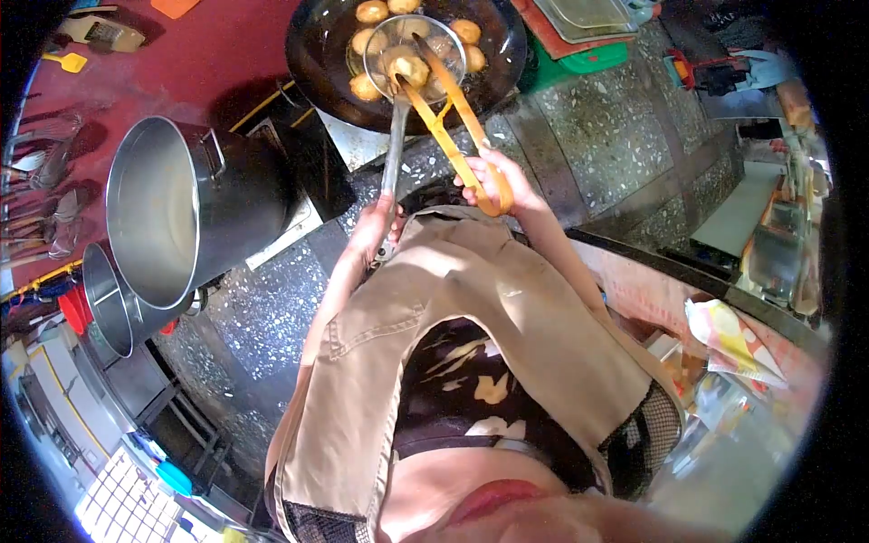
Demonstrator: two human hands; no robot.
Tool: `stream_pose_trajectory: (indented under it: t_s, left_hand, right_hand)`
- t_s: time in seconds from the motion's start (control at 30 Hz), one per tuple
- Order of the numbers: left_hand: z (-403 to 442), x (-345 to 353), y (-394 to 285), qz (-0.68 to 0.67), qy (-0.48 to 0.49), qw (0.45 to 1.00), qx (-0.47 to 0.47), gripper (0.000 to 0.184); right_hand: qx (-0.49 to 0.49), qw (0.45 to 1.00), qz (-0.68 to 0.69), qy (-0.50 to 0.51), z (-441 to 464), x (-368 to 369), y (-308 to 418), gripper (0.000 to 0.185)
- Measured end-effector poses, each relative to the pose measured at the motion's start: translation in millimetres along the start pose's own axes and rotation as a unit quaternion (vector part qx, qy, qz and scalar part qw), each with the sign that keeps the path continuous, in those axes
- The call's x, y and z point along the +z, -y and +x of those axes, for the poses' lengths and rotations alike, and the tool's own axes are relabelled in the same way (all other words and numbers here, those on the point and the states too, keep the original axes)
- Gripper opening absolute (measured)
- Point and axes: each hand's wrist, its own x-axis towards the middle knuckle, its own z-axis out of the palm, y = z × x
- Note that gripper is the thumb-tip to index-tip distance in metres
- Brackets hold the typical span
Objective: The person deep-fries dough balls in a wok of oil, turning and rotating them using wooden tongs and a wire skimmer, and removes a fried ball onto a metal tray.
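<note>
Left grip [376,228] was clenched round strainer handle [396,149]; right grip [496,181] pinched tongs [442,136].
Fried ball [410,70] looked light, oil-slick, crushable; best held gently mid-body.

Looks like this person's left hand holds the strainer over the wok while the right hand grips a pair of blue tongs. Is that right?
Not quite: the head view shows that the tongs are yellow-orange, not blue. The rest stands: the right hand grips them, and the left hand holds the strainer over the wok.
</note>
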Motion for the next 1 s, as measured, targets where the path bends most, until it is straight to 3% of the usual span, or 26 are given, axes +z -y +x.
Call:
stream_pose_trajectory:
  t_s: [0.37,0.87,1.0]
  left_hand:
    - [2,0,2,0.007,-0.011,1.000,0.017,0.049]
    - [-3,-13,6,0.004,-0.002,1.000,0.013,0.053]
    - [-5,-15,5,-0.007,-0.007,1.000,0.014,0.047]
  right_hand:
    - [0.018,0.994,0.064,0.085,33,-9,-4,0.052]
    - [-0.020,0.999,0.018,0.019,40,6,-16,0.047]
    - [0.003,0.999,0.043,-0.006,41,16,-14,0.049]
